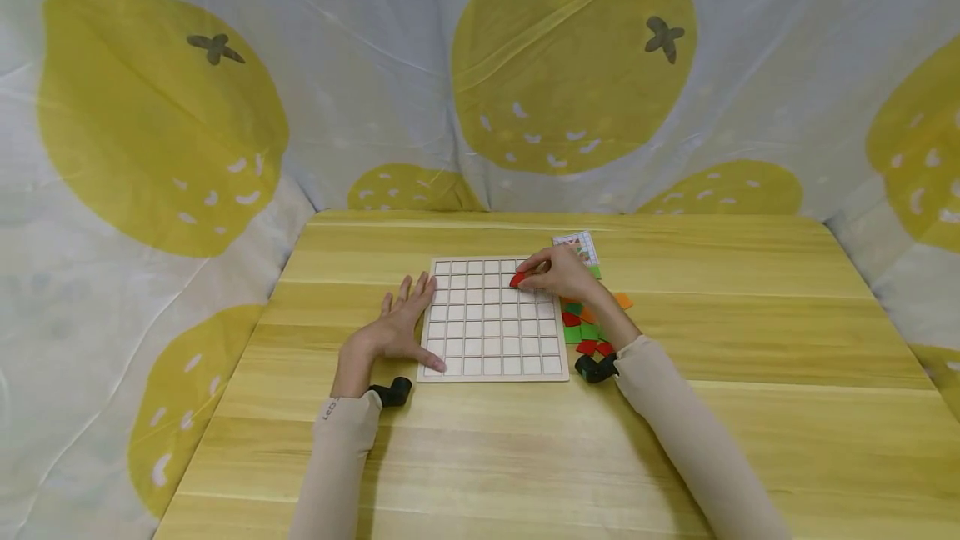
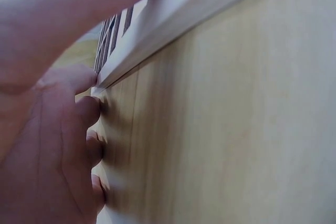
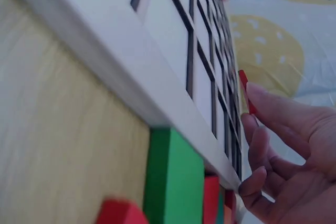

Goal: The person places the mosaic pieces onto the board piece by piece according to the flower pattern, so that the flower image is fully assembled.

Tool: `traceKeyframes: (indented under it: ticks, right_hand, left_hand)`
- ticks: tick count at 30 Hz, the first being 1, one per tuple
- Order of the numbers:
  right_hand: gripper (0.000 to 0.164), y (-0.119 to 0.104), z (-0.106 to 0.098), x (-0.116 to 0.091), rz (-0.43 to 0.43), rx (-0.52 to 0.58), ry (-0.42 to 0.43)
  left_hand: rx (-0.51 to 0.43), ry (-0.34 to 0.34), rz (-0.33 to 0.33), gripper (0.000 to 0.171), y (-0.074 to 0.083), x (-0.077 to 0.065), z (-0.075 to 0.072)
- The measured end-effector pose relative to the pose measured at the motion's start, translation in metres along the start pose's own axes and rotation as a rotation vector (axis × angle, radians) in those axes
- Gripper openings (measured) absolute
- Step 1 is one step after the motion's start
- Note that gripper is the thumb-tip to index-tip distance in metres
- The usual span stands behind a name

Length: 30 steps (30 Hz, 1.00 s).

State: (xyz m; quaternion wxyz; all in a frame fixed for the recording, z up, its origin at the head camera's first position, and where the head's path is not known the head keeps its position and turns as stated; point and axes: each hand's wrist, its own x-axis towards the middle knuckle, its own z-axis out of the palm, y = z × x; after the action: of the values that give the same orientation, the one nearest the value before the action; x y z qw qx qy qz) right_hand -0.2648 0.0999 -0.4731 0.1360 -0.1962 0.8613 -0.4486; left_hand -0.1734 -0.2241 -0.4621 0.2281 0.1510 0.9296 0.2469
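Note:
A pale wooden grid board [image 1: 491, 329] with rows of square recesses lies flat on the table. My left hand [image 1: 393, 330] is spread at its left side, thumb over the lower left corner and fingertips along the left edge. Over the board's upper right part, my right hand [image 1: 561, 273] pinches a small red tile [image 1: 517, 280] between thumb and fingers. The right wrist view shows this red tile [image 3: 246, 92] on edge, just above the grid. No tiles show in the visible recesses.
Beside the board's right edge lie loose green tiles [image 1: 589, 332], red tiles [image 1: 587, 347] and an orange tile [image 1: 624, 301], partly under my right forearm. A printed pattern card [image 1: 585, 245] sits behind them. A lemon-patterned cloth [image 1: 390, 65] hangs behind the wooden table [image 1: 480, 457].

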Motion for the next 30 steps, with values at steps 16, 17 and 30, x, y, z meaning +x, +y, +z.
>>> traceKeyframes:
  ticks: [16,17,30]
  right_hand:
    - [0.023,0.004,0.009,0.008,0.008,0.025,-0.015]
    - [0.023,0.004,0.01,0.008,0.009,0.022,-0.012]
    - [0.021,-0.002,0.018,0.008,0.016,-0.011,0.045]
  left_hand:
    - [0.003,0.003,0.011,0.147,-0.002,0.003,0.001]
    - [0.003,0.004,0.013,0.147,-0.002,0.003,0.001]
    - [-0.003,0.003,0.02,0.147,-0.004,0.001,0.001]
